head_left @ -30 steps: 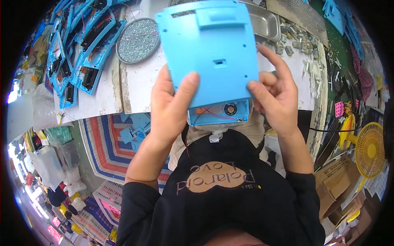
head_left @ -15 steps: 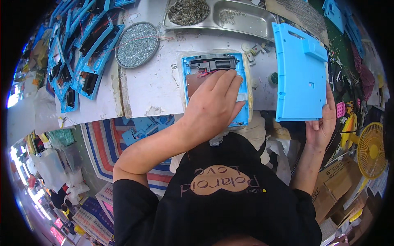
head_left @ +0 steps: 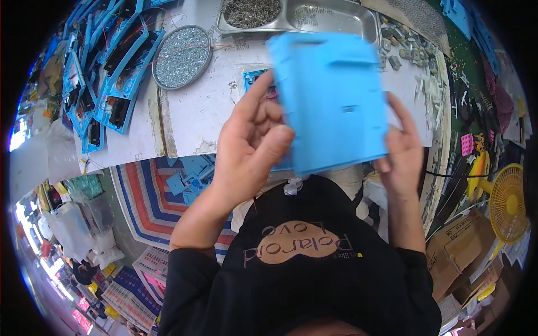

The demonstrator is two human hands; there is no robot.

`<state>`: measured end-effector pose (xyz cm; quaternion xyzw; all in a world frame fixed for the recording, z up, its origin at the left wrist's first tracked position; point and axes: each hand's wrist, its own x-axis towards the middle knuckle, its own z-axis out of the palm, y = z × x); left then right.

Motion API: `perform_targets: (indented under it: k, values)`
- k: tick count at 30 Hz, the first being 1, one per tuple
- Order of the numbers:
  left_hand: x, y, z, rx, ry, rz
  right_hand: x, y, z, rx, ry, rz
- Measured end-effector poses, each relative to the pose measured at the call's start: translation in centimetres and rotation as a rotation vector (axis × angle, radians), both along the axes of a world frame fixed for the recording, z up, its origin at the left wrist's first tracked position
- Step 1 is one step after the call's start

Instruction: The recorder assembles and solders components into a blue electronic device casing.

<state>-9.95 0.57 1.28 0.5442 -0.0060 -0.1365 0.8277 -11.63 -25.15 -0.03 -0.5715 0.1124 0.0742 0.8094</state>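
Observation:
A blue plastic panel (head_left: 336, 106), blurred by motion, hangs tilted in front of me over the table's near part. My right hand (head_left: 402, 151) grips its right edge near the lower corner. At the opposite edge, my left hand (head_left: 252, 140) has its thumb and curled fingers against the panel's side, the index finger reaching upward. Beneath the panel lies an open blue housing (head_left: 255, 79), on clear plastic wrap; only its upper left corner and a small strip show, the rest being covered by the panel.
At left are a round dish of small metal screws (head_left: 182, 57) and a pile of blue housings with wires (head_left: 115, 84). A steel tray (head_left: 330, 22) with metal parts stands at the back. Small parts (head_left: 412, 53) lie right; a yellow fan (head_left: 509, 204) stands beyond.
The panel has swung left from the right side to above the open housing, in my right hand. My left hand has left the housing's inside and come to the panel's left edge.

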Motion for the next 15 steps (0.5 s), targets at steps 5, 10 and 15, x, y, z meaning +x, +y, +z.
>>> perform_targets:
  k: [5,10,15]
  values:
    - [-1.4,1.7,-1.9,0.823,-0.315,0.081,-1.5,1.9,-1.5,-0.717,-0.249,0.229]
    - [-1.1,2.1,-2.6,1.089,-0.465,0.085,-0.7,3.0,-2.3,-0.966,-0.376,0.294]
    - [-1.3,2.9,-3.2,1.031,-0.413,0.054,-0.8,2.9,-2.5,-0.954,-0.428,0.363]
